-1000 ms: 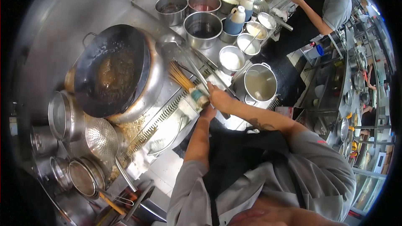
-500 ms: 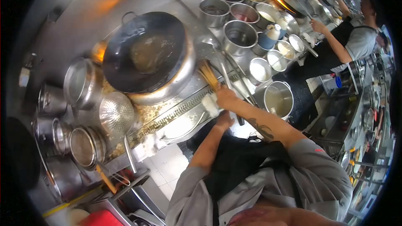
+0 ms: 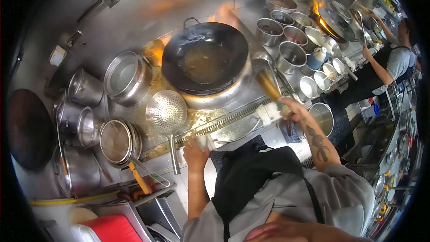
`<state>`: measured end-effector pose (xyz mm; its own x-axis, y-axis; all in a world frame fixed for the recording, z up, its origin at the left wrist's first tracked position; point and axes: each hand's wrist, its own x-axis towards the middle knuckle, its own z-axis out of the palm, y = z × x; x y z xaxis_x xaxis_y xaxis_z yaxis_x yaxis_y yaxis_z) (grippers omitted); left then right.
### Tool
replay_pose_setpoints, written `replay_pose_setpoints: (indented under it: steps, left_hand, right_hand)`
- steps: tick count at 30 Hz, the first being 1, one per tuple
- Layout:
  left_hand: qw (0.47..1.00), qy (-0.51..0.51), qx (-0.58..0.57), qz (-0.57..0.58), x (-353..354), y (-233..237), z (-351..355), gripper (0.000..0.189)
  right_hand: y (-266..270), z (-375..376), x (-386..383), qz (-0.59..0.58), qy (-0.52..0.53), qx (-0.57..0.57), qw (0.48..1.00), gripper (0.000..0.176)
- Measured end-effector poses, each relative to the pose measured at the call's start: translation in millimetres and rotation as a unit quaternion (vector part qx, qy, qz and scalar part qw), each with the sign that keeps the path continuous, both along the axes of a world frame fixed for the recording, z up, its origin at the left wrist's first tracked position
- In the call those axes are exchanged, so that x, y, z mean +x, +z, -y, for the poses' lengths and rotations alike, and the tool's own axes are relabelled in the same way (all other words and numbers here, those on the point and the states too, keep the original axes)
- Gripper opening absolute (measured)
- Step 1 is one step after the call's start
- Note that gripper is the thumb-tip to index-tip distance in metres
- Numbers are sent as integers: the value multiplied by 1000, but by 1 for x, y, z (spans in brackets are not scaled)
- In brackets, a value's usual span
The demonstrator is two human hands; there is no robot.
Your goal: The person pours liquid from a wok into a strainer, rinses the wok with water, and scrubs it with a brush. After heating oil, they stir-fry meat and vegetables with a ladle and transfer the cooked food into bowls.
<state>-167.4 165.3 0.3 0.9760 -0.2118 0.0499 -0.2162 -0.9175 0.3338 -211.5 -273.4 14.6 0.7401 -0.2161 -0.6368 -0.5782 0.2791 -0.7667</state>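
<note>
My right hand (image 3: pixel 291 109) is closed round a bamboo brush (image 3: pixel 268 85), its bristles pointing up and left beside the wok. My left hand (image 3: pixel 196 153) is at the stove's front edge, touching a white cloth (image 3: pixel 205 143); its fingers are curled over it. A second white cloth (image 3: pixel 268 113) lies on the edge near my right hand. The dark wok (image 3: pixel 206 58) sits on its burner with a little brownish liquid in the bottom. A perforated skimmer (image 3: pixel 166 112) rests left of my left hand, its handle over the edge.
Steel pots (image 3: pixel 127 78) and strainers (image 3: pixel 116 142) stand at the left. Seasoning containers (image 3: pixel 292 57) fill the counter right of the wok, with a larger pot (image 3: pixel 321 118) below them. Flames rise behind the wok and at another wok (image 3: pixel 338 23), where a co-worker (image 3: pixel 394 67) stands.
The view has swung left. My left hand has moved away from my right, leftward to the cloth at the edge. My right hand still holds the brush, now raised a little off the stove.
</note>
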Motion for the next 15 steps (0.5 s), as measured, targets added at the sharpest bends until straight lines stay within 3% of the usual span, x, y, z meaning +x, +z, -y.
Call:
replay_pose_setpoints:
  steps: [2, 4, 5, 6, 8, 9, 11, 12, 14, 15]
  left_hand:
    - [996, 37, 51, -68, 6, -8, -12, 74]
    - [987, 43, 74, -137, 10, -36, -22, 76]
    - [992, 44, 72, -89, 10, -48, -21, 70]
    - [992, 55, 58, -93, 13, -60, -21, 73]
    - [991, 78, 29, -101, 18, -77, -17, 78]
    - [989, 98, -1, -115, 18, -70, -15, 70]
    - [973, 93, -173, -118, 13, -78, -28, 63]
    - [956, 89, -254, -119, 11, -81, -34, 60]
    - [885, 135, -389, -216, -5, -28, -32, 47]
    - [836, 167, -468, -233, -19, -23, -34, 45]
  right_hand:
    - [45, -6, 7, 65, -42, -48, 996, 47]
    - [101, -12, 28, 99, 31, -84, 991, 49]
    - [113, -12, 43, 132, 79, -195, 969, 51]
    - [101, -2, 69, 219, 142, -320, 911, 50]
    - [137, -16, 112, 229, 315, -437, 811, 59]
    - [143, -30, 122, 268, 342, -529, 729, 54]
    - [153, -59, 147, 336, 372, -684, 530, 45]
    - [158, -75, 159, 293, 444, -673, 514, 40]
    - [165, -105, 186, 201, 580, -637, 467, 31]
    - [139, -113, 214, 211, 582, -648, 443, 29]
